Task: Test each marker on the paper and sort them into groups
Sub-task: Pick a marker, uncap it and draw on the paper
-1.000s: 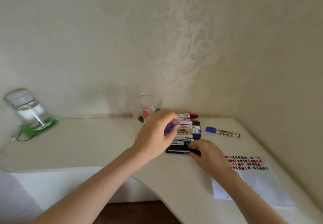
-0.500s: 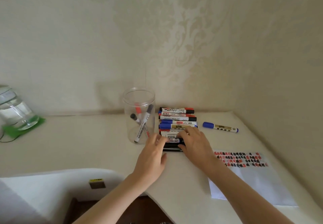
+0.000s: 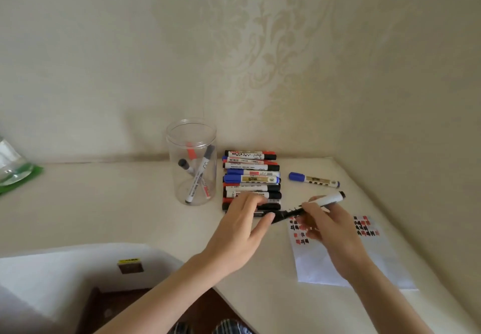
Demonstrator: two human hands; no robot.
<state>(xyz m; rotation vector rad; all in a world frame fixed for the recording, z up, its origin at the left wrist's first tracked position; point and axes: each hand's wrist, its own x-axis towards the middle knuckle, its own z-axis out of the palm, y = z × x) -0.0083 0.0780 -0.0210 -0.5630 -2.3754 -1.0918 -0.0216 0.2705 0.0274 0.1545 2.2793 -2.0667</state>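
While pinched, marker (image 3: 309,207) between right fingers (image 3: 311,210).

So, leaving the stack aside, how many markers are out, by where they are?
In the jar: 3
Loose on the table, blue-capped marker: 1
Held in the right hand, black marker: 1
Total: 5

One head-worn camera looks forward and down over the table (image 3: 130,216) (wide-angle, close in), facing the wall (image 3: 234,60).
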